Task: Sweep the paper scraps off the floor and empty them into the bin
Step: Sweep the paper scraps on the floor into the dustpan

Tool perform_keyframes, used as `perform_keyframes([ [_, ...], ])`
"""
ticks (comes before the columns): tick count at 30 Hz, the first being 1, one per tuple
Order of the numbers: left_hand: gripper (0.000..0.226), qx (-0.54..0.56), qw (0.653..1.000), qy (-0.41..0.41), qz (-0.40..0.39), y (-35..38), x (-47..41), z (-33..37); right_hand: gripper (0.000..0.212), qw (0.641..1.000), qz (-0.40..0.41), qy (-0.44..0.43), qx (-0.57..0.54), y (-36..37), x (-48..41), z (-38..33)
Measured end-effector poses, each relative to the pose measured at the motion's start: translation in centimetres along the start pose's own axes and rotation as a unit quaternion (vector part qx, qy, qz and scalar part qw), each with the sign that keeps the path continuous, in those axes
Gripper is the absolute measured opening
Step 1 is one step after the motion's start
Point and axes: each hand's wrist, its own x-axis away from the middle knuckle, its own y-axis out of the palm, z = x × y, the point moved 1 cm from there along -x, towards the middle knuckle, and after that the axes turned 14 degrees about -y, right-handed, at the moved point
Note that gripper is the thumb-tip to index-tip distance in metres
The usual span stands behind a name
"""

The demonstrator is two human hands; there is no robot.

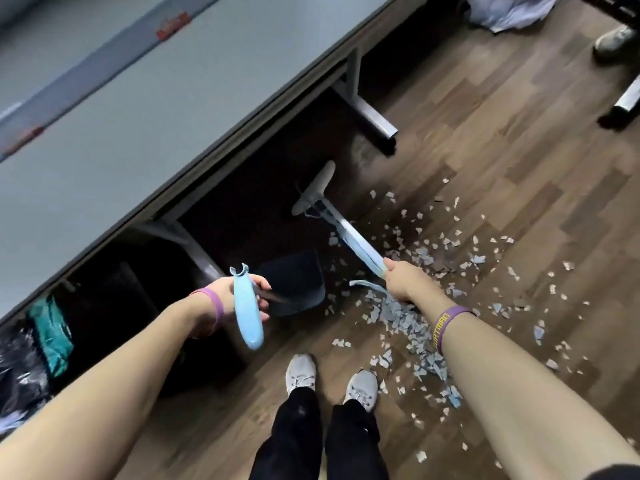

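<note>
1. Your left hand (242,299) is closed around the pale blue handle of the dark dustpan (294,285), whose pan sits low near the floor (519,150), just under the worktop (138,116) edge.
2. Your right hand (401,282) is wrapped around the broom (346,230) handle; its long axis runs from that hand toward 11 o'clock, ending in the head near the worktop leg.
3. The paper scraps (408,320) lie thickest just beside your right hand at about 5 o'clock from the pan, thinning out toward 3 o'clock across the floor.
4. The pan's mouth seems to face the pile, so the next stroke probably draws scraps toward 9 o'clock; the right hand is nearer the heap.
5. The dustpan looks empty, though it is dark and blurred.
6. A black-lined bin (20,375) stands at 8 o'clock; its contents are unclear.
</note>
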Motion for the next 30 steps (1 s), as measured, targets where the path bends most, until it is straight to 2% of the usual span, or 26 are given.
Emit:
perform_keyframes([
  [3, 0.027, 0.051, 0.999, -0.003, 0.006, 1.0, 0.8, -0.3, 0.045, 0.996, 0.009, 0.030, 0.087, 0.0, 2.2, 3.1],
  [6, 0.027, 0.096, 0.994, -0.005, 0.047, 1.8, 1.6, 0.7, 0.044, 0.994, 0.025, 0.065, 0.088, 0.0, 5.2, 5.8],
  [10, 0.042, 0.099, 0.992, 0.019, 0.070, 4.7, 3.6, 2.7, 0.046, 0.991, 0.035, 0.101, 0.086, -0.3, 10.5, 8.7],
  [14, 0.044, 0.124, 0.991, 0.017, 0.046, 8.4, 5.2, 4.3, 0.042, 0.986, 0.057, 0.142, 0.073, 1.0, 16.9, 10.9],
  [18, 0.059, 0.120, 0.992, -0.024, 0.028, 10.2, 6.0, 4.5, 0.046, 0.974, 0.039, 0.223, 0.029, 3.5, 22.1, 12.6],
  [22, 0.054, 0.126, 0.991, -0.044, 0.021, 11.3, 7.4, 4.4, 0.051, 0.959, 0.016, 0.284, 0.008, 4.4, 25.7, 12.5],
  [26, 0.053, 0.118, 0.993, -0.003, 0.014, 11.1, 8.9, 5.1, 0.033, 0.949, 0.041, 0.313, 0.011, 4.3, 26.9, 11.7],
  [30, 0.060, 0.110, 0.994, 0.015, 0.002, 10.5, 9.8, 6.6, 0.031, 0.946, 0.090, 0.310, -0.002, 1.8, 26.6, 10.9],
])
